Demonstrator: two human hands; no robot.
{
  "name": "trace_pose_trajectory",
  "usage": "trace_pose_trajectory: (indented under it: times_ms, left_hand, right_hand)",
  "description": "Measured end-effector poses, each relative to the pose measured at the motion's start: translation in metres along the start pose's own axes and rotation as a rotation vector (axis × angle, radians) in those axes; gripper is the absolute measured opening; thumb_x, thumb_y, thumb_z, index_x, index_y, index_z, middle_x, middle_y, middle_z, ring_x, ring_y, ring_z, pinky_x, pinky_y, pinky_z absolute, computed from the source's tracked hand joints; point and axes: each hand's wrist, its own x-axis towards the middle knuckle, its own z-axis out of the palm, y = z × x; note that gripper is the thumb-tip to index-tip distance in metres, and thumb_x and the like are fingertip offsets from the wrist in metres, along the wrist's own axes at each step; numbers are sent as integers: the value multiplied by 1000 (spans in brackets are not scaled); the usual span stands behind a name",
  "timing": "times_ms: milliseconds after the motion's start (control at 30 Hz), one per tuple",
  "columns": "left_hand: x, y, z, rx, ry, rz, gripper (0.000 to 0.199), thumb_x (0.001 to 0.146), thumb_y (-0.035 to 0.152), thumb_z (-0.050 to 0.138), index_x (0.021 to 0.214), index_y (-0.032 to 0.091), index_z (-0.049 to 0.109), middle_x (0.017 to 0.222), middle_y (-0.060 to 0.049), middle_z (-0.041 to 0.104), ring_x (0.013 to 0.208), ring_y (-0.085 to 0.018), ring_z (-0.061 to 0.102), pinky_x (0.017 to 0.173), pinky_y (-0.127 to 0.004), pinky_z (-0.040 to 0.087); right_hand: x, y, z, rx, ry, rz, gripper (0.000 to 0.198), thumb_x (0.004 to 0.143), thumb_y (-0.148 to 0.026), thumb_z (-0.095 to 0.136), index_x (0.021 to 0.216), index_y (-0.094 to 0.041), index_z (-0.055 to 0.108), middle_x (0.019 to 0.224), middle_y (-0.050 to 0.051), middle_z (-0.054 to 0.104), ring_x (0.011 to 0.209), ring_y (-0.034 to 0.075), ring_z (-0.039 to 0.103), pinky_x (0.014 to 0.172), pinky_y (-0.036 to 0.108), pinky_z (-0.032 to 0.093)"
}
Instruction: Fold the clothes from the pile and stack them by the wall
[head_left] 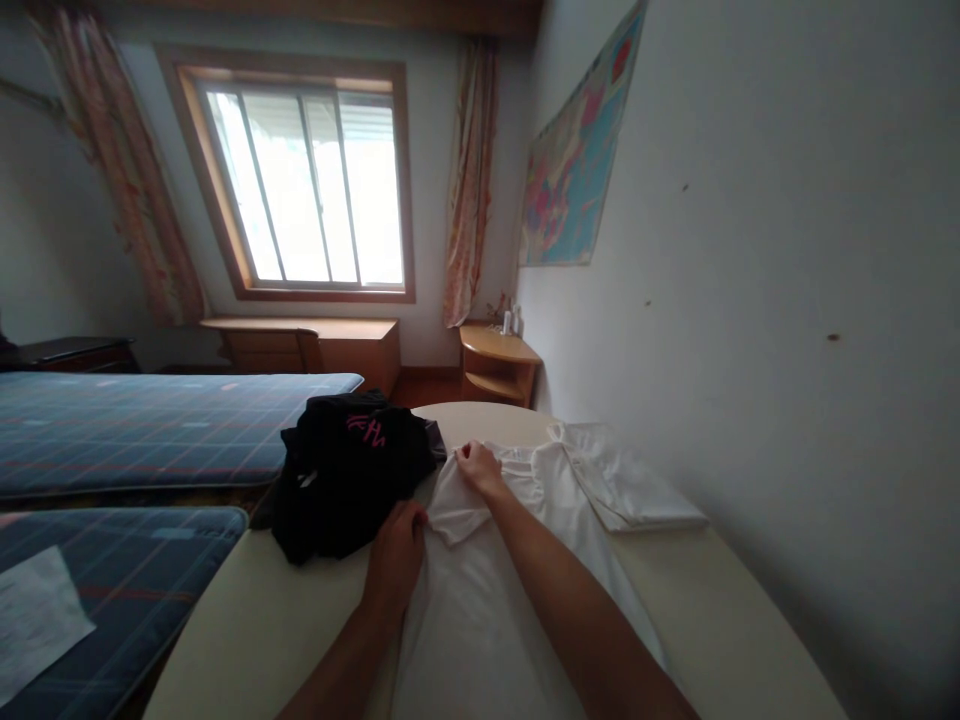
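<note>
A white blouse (480, 610) with gathers near its neckline lies spread on the round cream table (300, 630), running down to the bottom of the view. My right hand (480, 468) reaches across it and pinches the cloth at the top of its left-hand sleeve. Lower down, my left hand (400, 548) has its fingers closed at that sleeve's outer edge. Just left of both hands sits a bunched pile of black clothing (352, 470) with pink lettering. To the right, a folded white garment (637, 485) touches or overlaps the blouse's far side.
Two mattresses (172, 425) with blue plaid covers stand left of the table, and a sheet of paper (41, 615) lies on the nearer one. A white wall (787, 430) runs along the right. Beyond are a desk (352, 335), a corner shelf (499, 345) and a window (322, 190).
</note>
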Motion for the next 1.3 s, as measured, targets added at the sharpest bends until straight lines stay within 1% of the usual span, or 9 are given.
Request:
trace_pose_trajectory:
  times_ms: [100,267,433,600,700,800,900,1100,1300]
  left_hand:
    - [1,-5,3,-56,46,12,24,86,5,44,87,19,64,96,-5,65,91,-18,64,86,-29,47]
    - [2,-8,5,-40,6,-1,29,84,2,46,91,19,69,103,-5,69,98,-20,65,94,-32,46]
    - [1,-2,1,61,-41,-39,34,85,1,47,99,20,73,106,-5,73,99,-22,65,95,-33,45]
    - [0,2,0,141,-57,-32,36,85,3,49,106,22,72,109,-4,73,100,-22,65,92,-32,45]
    - [-2,5,-1,204,-53,-24,30,87,8,51,104,21,71,108,-5,73,98,-23,64,91,-32,44]
    - [-4,10,-3,264,-64,-15,20,88,15,55,97,21,71,108,-6,71,98,-24,62,90,-34,43]
    - [-5,11,-5,298,-70,-10,17,89,19,55,96,21,71,109,-7,70,99,-24,61,89,-33,42]
    - [-2,5,-5,342,-72,-33,21,93,16,49,102,19,67,105,-8,70,100,-24,62,88,-33,43]
    - [0,3,-5,124,-17,-98,16,91,12,49,100,18,62,101,-8,70,94,-21,66,85,-31,46]
  right_hand:
    - [10,-5,5,90,-5,-38,28,98,-34,44,111,-19,63,101,10,73,92,19,68,76,26,47]
    - [7,-1,10,132,-58,-147,33,95,-22,47,127,-16,52,98,7,73,88,16,68,76,24,47]
    - [-18,2,2,57,-27,-284,43,88,-20,57,130,-20,51,127,9,61,117,20,55,97,30,41]
    - [-50,-3,-7,-32,-2,-329,26,94,-34,49,111,-21,64,119,12,62,118,26,52,102,40,37]
    - [-63,-2,-5,-113,-124,-397,42,93,-49,50,125,-24,60,135,12,57,127,29,47,108,46,32]
    - [-69,1,-2,-162,-263,-419,66,93,-60,44,148,-23,40,159,13,30,145,33,25,116,53,17]
    - [-71,3,-3,-157,-337,-408,79,92,-66,40,154,-19,30,164,13,16,149,35,13,118,55,8]
    - [-80,7,-12,-131,-367,-482,83,90,-72,37,155,-21,29,163,13,17,150,35,10,118,55,6]
    - [-86,8,-11,-132,-340,-464,78,92,-69,37,154,-22,30,164,11,18,150,34,10,119,54,4]
